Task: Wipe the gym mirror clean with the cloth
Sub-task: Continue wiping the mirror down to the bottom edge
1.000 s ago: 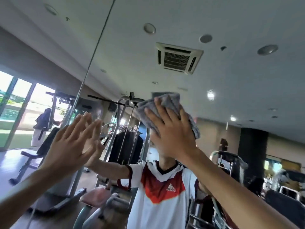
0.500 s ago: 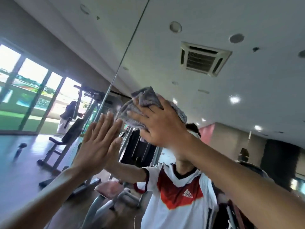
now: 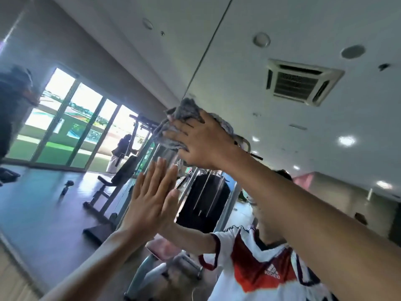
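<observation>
The grey cloth (image 3: 187, 108) is bunched flat against the mirror (image 3: 227, 92), just above the middle of the view and at the lower end of the seam between two panels. The right hand (image 3: 208, 144) covers it with fingers spread and nearly straight, pressing it to the glass rather than gripping it. At 6 o'clock from the cloth, the left hand (image 3: 152, 205) lies flat on the mirror, fingers straight and together, holding nothing. The glass reflects a white and red jersey (image 3: 260, 263) at 5 o'clock, a ceiling vent (image 3: 301, 81) at 2 o'clock, a weight bench (image 3: 117, 181) at 8 o'clock and bright windows (image 3: 71, 124) at 9 o'clock.
</observation>
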{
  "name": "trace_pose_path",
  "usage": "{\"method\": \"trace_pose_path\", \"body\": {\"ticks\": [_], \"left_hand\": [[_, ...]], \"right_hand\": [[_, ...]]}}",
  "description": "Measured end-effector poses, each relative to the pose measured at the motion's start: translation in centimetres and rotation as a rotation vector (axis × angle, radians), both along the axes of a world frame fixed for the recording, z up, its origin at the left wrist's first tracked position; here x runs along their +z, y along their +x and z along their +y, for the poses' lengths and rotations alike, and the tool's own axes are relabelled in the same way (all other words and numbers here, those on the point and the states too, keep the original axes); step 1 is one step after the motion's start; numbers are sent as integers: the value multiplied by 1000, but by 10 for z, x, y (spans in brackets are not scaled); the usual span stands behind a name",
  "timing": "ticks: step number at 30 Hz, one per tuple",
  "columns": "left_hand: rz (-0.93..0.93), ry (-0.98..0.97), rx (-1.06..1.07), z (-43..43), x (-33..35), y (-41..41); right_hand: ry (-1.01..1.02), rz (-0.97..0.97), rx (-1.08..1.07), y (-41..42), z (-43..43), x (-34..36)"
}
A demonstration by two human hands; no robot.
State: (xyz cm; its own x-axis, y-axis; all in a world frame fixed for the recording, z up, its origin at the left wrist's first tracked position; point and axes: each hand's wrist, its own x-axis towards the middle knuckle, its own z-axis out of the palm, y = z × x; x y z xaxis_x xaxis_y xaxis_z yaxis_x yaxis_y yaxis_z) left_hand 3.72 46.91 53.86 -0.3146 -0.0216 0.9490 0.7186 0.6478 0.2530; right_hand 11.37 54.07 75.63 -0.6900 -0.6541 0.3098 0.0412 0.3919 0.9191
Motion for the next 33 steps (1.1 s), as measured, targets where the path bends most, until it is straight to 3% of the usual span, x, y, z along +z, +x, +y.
{"method": "trace_pose_path", "body": {"ticks": [3, 6, 9, 11, 13, 16, 18, 20, 22, 23, 26, 28, 29, 31, 33], "left_hand": [[-55, 29, -67, 1, -35, 5], [-68, 8, -64, -4, -43, 5], [-82, 27, -65, -4, -39, 6], [-124, 76, -72, -2, -40, 7], [-194, 132, -100, 1, -43, 13], [-283, 138, -117, 4, -48, 25], [-233, 141, -69, 7, -48, 26], [-212, 161, -51, 9, -47, 24], [-279, 222, -63, 13, -45, 25], [-317, 258, -72, 15, -43, 29], [-368, 302, -97, 24, -39, 44], [-405, 285, -120, 30, -41, 52], [-419, 293, -125, 34, -41, 56], [-442, 347, -138, 41, -37, 63], [-431, 393, -154, 46, -28, 70]], "right_hand": [[106, -21, -3, 7, 9, 47], [-210, 249, 44, 5, 17, 95], [-402, 381, 54, -8, -2, 57], [-303, 238, 38, -13, -14, -2], [-85, -22, 4, -5, -14, -55], [108, -194, -62, 11, 3, -56], [28, -70, -57, 9, 18, -16], [-229, 198, 2, 13, 33, 23], [-441, 391, 40, 17, 37, 17], [-449, 391, 47, 16, 37, -5], [-135, 71, 74, 32, 52, -85], [42, -127, 19, 56, 75, -91], [79, -127, 7, 66, 87, -77], [-2, 7, 11, 82, 112, -35], [-233, 251, 17, 104, 133, 3]]}}
